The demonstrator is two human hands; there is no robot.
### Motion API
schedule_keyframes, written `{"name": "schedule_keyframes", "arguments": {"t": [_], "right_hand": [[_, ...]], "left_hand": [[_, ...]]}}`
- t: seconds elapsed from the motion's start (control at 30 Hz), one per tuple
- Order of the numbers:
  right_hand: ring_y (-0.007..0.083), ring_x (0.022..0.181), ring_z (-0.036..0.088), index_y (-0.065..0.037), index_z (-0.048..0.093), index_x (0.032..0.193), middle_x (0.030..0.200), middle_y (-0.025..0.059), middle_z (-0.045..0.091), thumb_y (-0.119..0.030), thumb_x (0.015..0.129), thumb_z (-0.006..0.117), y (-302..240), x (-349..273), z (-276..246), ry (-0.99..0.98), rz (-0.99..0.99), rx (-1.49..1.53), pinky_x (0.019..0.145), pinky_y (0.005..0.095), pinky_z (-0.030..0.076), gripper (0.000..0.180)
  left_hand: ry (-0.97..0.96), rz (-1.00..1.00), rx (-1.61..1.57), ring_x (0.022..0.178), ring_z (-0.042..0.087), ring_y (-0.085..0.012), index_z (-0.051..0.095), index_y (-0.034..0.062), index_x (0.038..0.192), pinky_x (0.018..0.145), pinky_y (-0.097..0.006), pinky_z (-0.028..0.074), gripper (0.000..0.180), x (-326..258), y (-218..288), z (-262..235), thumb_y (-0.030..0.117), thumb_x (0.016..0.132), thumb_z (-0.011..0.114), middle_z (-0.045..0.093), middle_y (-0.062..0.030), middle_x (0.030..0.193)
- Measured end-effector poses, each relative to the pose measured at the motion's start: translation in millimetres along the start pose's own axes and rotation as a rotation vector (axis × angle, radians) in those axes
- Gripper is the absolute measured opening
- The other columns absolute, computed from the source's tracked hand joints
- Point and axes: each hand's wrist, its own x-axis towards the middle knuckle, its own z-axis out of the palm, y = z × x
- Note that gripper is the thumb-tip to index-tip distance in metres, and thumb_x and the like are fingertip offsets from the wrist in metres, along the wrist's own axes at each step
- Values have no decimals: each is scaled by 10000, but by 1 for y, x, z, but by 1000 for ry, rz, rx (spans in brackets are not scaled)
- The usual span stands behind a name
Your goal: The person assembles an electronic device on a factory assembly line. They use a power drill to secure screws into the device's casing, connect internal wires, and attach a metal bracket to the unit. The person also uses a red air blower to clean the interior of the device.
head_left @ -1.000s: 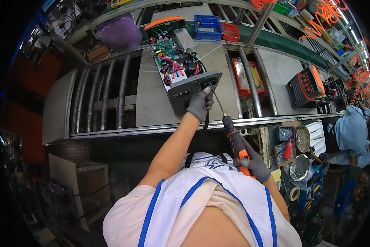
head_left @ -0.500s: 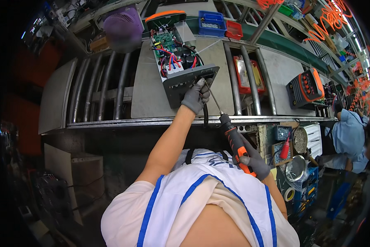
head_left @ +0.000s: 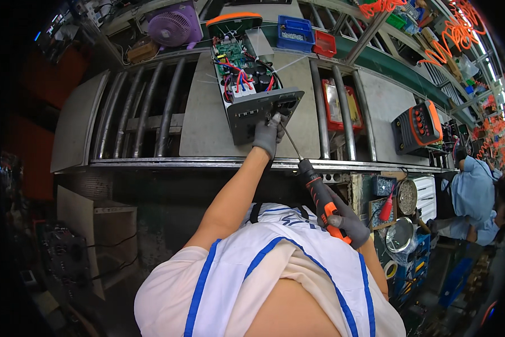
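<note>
Grasp stays two-fold: your gloved left hand [head_left: 268, 135] pins the open grey electronics housing's [head_left: 251, 98] rigid front panel; your right hand [head_left: 347, 222] clenches the black-and-orange powered screwdriver [head_left: 320, 194]. Avoid the fragile wiring.

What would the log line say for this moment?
left hand: on open device | right hand: gripping electric screwdriver | bit at panel

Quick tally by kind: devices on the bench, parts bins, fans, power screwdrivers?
Devices: 3 (open one under left hand, red, orange-black)
Parts bins: 2 (blue, red)
Fans: 1
Screwdrivers: 1, in right hand
Total: 7
</note>
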Motion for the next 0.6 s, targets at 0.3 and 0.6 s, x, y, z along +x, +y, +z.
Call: {"name": "schedule_keyframes", "arguments": {"t": [0.3,0.6], "right_hand": [[140,797,544,-131,213,1475,1108,76,484,-195,657,723,18,-7,-10,0,24,267,708,257,470,967],[143,818,540,-118,186,1481,1101,67,487,-229,647,738,9,-9,5,19,-71,-133,721,274,467,1006]], "left_hand": [[-5,-94,-48,438,381,-80,606,123,822,388,-232,263,237,7,-19,1,353,881,611,416,47,555],[37,-188,-67,523,506,-85,625,106,957,393,-225,301,203,9,-30,-11,290,893,565,622,-24,744]]}}
